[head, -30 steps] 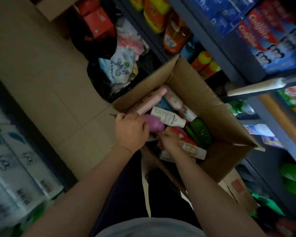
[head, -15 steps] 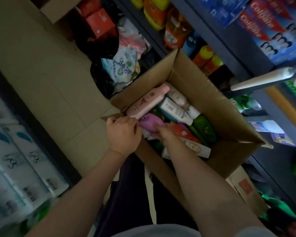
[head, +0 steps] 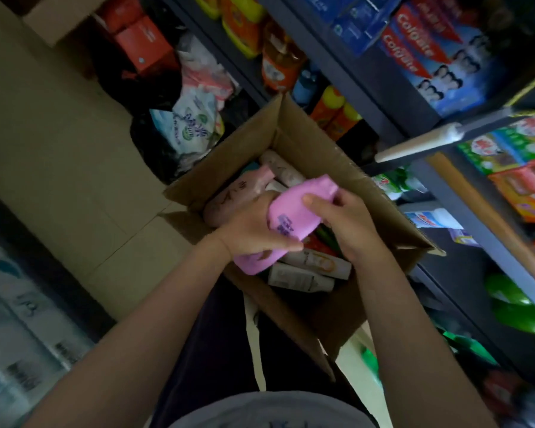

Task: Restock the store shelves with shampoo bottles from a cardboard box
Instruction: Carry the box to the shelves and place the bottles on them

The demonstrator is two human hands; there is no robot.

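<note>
The dark shelving ran along my right, its upper tiers cut off by the frame; I could read Colgate on the toothpaste cartons, but most other labels there were too blurred to make out. Orange and yellow bottles stood further along, half in shadow. On my left, a stack of pale packages was smeared into streaks, so I could not tell what they were. Ahead on the tiled floor, a black bag spilled soft printed packs, their writing illegible.

The open cardboard box sat on the floor against the shelving, its near wall partly hidden by my forearms. Inside lay bottles on their sides: a pale pink bottle at the far left, two white bottles near the front edge, and something green and red between them that my hands mostly covered.

I held the purple shampoo bottle above the box, tilted, cap end pointing away from me. My left hand gripped its lower body, fingers wrapped underneath and out of sight. My right hand clasped the upper part near the cap, thumb pressed on the front. The dark print on its label was too blurred to read.
</note>
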